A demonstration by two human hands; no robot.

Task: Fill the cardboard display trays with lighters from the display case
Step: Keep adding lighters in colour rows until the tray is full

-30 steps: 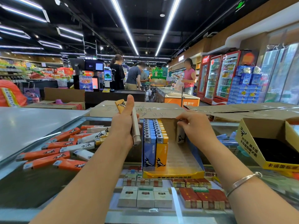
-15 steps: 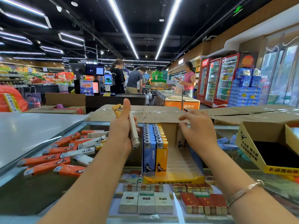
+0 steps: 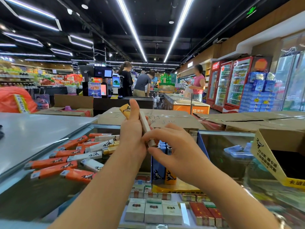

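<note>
Nearest, under the glass counter (image 3: 49, 192), rows of packs (image 3: 153, 210) lie in white and red. On the glass stands a yellow tray (image 3: 175, 187), part filled: blue lighters (image 3: 158, 169) in one row and a yellow one beside them, upright, the rest hidden behind the right hand (image 3: 175, 151). Left of it, loose lighters (image 3: 69, 161), orange and white, lie scattered flat. At right a second tray (image 3: 270, 162) sits tilted, its inside dark. Above the first tray, the left hand (image 3: 133, 131) clamps a small stack of lighters, a white lighter (image 3: 145, 126) and a yellow lighter (image 3: 125, 109) showing. The right hand's fingers pinch the white one's lower end. Behind lie flattened cartons (image 3: 231, 119).
</note>
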